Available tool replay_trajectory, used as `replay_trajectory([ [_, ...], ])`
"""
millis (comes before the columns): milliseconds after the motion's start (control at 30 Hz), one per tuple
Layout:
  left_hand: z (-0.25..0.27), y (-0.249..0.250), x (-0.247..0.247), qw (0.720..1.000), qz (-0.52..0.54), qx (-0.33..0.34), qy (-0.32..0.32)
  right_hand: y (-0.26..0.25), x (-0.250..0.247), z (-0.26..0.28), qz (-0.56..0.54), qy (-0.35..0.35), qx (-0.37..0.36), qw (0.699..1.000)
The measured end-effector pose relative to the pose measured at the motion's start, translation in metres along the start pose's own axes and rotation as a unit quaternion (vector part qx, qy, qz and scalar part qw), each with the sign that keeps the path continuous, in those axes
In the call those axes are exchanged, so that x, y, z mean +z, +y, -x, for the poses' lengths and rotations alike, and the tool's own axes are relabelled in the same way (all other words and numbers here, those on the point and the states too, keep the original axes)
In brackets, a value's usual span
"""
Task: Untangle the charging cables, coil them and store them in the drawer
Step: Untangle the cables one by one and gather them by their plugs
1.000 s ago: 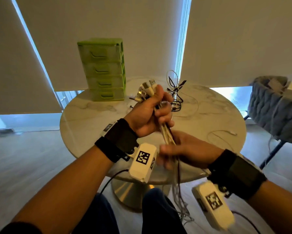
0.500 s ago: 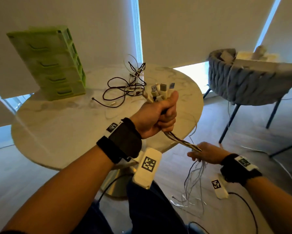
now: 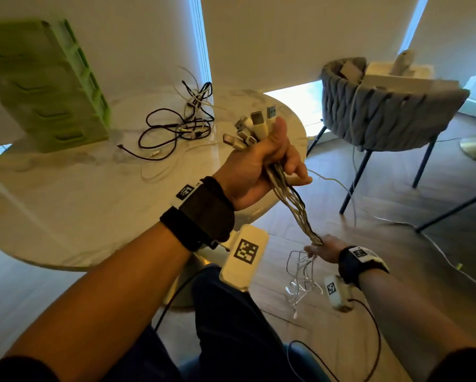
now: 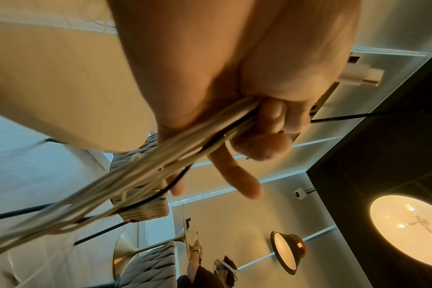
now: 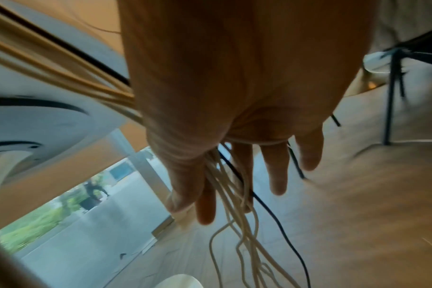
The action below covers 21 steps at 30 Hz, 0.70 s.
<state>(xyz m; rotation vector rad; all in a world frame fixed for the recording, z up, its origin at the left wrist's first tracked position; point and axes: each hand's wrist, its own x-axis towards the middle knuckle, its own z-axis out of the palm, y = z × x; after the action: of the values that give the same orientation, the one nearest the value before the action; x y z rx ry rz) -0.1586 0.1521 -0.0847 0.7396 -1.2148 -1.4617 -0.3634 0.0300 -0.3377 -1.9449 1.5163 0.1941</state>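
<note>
My left hand (image 3: 261, 164) grips a cable bundle (image 3: 292, 199) of several white cables and a black one, just below their USB plugs (image 3: 254, 125), over the table's right edge. The bundle runs taut down and to the right into my right hand (image 3: 325, 246), which holds it low beside the table. Below that hand the loose ends (image 3: 300, 282) dangle toward the floor. In the left wrist view the fingers (image 4: 271, 120) curl round the bundle (image 4: 136, 175). In the right wrist view the cables (image 5: 234, 214) pass between thumb and fingers (image 5: 276, 167). A green drawer unit (image 3: 46, 86) stands at the table's back left, drawers shut.
A second tangle of black and white cables (image 3: 181, 122) lies on the round marble table (image 3: 66, 202), right of the drawers. A grey woven chair (image 3: 383, 106) holding boxes stands to the right. More cable trails across the wooden floor (image 3: 438, 244).
My right hand has slid down the bundle, away from the left hand and toward the floor, drawing the cables straight. The left hand has kept its grip, and my view has turned right.
</note>
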Motion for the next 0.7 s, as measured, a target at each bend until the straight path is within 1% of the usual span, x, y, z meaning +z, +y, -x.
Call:
replay_trajectory([
  [67,-0.003,-0.008,0.000,1.000,0.010,-0.017,0.002,0.011,0.005,0.007,0.004,-0.007,0.015,1.000],
  [167,-0.010,-0.015,-0.003,0.999,0.006,-0.029,0.017,0.024,0.006,0.009,-0.035,0.045,0.010,0.998],
  [200,-0.014,-0.016,-0.004,0.999,0.001,-0.031,0.019,0.025,0.002,0.008,-0.061,0.048,0.010,0.997],
  [267,-0.023,-0.018,-0.001,0.999,-0.003,-0.040,0.024,0.020,-0.011,0.007,-0.118,0.007,0.033,0.992],
  [300,-0.028,-0.019,0.003,0.999,-0.002,-0.045,0.029,0.015,-0.019,0.008,-0.130,-0.015,0.048,0.990],
  [333,-0.033,-0.022,0.006,0.998,0.001,-0.051,0.037,0.009,-0.027,0.009,-0.130,-0.026,0.056,0.990],
  [400,-0.042,-0.029,0.014,0.996,0.015,-0.064,0.056,-0.007,-0.049,0.018,-0.092,-0.024,0.066,0.993],
  [433,-0.046,-0.032,0.017,0.995,0.022,-0.072,0.062,-0.016,-0.065,0.027,-0.073,-0.023,0.051,0.996],
  [467,-0.049,-0.036,0.020,0.994,0.023,-0.080,0.067,-0.026,-0.081,0.038,-0.076,-0.011,0.020,0.997],
  [500,-0.051,-0.040,0.023,0.993,0.021,-0.090,0.069,-0.035,-0.097,0.052,-0.098,0.015,-0.020,0.995],
  [533,-0.053,-0.044,0.026,0.993,0.010,-0.098,0.072,-0.045,-0.113,0.067,-0.152,0.054,-0.064,0.985],
  [567,-0.054,-0.047,0.027,0.991,-0.008,-0.106,0.076,-0.056,-0.126,0.085,-0.229,0.099,-0.114,0.961],
  [600,-0.054,-0.050,0.029,0.990,-0.032,-0.111,0.081,-0.068,-0.136,0.101,-0.314,0.146,-0.172,0.922],
  [633,-0.054,-0.053,0.031,0.988,-0.050,-0.115,0.085,-0.080,-0.144,0.117,-0.383,0.183,-0.234,0.875],
  [667,-0.052,-0.055,0.033,0.987,-0.059,-0.118,0.089,-0.092,-0.148,0.131,-0.418,0.209,-0.294,0.834],
  [700,-0.050,-0.057,0.035,0.986,-0.062,-0.121,0.097,-0.103,-0.149,0.141,-0.410,0.230,-0.341,0.814],
])
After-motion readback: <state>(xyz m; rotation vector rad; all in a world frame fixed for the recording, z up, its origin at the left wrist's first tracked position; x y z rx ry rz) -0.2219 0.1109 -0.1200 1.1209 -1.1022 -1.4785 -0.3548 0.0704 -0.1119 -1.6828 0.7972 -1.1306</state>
